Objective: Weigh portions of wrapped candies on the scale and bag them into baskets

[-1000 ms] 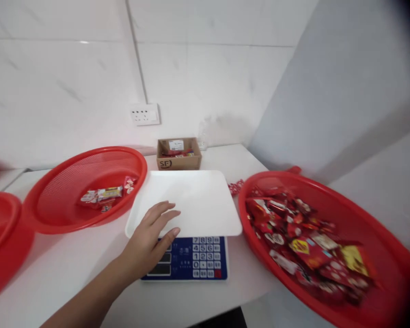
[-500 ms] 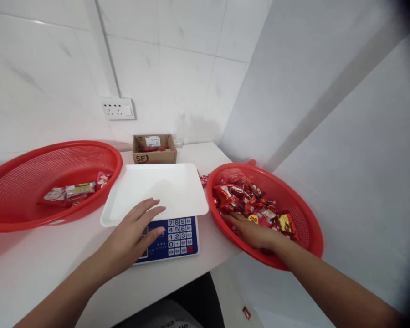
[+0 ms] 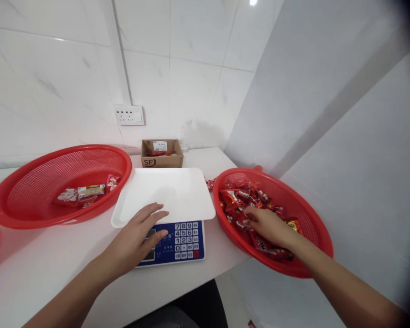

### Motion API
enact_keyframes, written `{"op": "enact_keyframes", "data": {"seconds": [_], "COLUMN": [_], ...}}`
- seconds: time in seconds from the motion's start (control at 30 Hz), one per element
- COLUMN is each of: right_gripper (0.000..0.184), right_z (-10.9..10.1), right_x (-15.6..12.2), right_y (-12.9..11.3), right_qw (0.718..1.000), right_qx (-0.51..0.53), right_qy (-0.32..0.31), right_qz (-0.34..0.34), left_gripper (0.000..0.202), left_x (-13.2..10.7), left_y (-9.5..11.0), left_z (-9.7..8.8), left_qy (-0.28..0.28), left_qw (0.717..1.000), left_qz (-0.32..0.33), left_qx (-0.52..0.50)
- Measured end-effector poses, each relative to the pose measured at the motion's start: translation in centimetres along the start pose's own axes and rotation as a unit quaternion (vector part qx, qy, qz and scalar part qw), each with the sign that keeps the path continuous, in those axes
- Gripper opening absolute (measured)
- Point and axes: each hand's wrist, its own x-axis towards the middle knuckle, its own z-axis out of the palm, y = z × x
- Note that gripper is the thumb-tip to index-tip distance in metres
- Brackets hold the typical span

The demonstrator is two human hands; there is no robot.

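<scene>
My left hand hovers with fingers spread over the near edge of a white weighing tray and the left part of the blue scale keypad. Nothing is in it. On the right, my right hand reaches into a red mesh basket of wrapped candies, mostly red with some gold. Its fingers are bent inward among the wrappers. What they hold, if anything, is hidden.
A second red basket at left holds several wrapped snacks. Behind the scale stands a small cardboard box with red packets. A wall socket is above. The table's edge runs diagonally below the right basket.
My right hand has lifted from deep among the candies and curled its fingers, shifting the wrappers. My left hand keeps its place over the scale. The view has swung slightly left.
</scene>
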Motion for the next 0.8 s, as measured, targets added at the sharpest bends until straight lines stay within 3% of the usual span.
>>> {"op": "enact_keyframes", "data": {"seconds": [0.1,0.23,0.3,0.37,0.47,0.57,0.67,0.8], "right_gripper": [0.026,0.024,0.022,0.024,0.033,0.038,0.044,0.044], "right_z": [-2.0,-2.6,-1.7,-0.4,1.3,2.0,1.5,0.2], "right_x": [-0.2,0.2,1.0,2.2,4.0,4.9,4.8,4.8], "right_y": [-1.2,-5.9,-8.9,-11.6,-13.9,-14.2,-13.1,-9.6], "right_qw": [0.997,0.968,0.943,0.918,0.909,0.910,0.914,0.957], "right_qx": [0.027,0.182,0.282,0.361,0.373,0.366,0.349,0.199], "right_qy": [0.070,0.160,0.141,0.080,0.048,0.025,0.008,0.102], "right_qz": [0.001,-0.058,-0.107,-0.146,-0.179,-0.193,-0.210,-0.186], "left_gripper": [0.035,0.035,0.036,0.037,0.038,0.043,0.046,0.048], "left_x": [0.2,0.6,0.9,1.0,1.1,0.8,0.7,1.3], "left_y": [0.0,0.5,0.8,0.8,0.7,0.1,-0.6,-1.4], "left_z": [0.2,0.6,0.8,0.7,0.3,-0.1,-0.3,0.0], "left_qy": [-0.001,-0.014,-0.021,-0.023,-0.027,-0.039,-0.057,-0.089], "left_qw": [1.000,1.000,0.999,1.000,1.000,0.999,0.997,0.995], "left_qz": [0.004,-0.001,-0.005,-0.006,-0.011,-0.023,-0.040,-0.041], "left_qx": [-0.010,-0.024,-0.025,-0.020,-0.002,0.010,0.021,0.031]}}
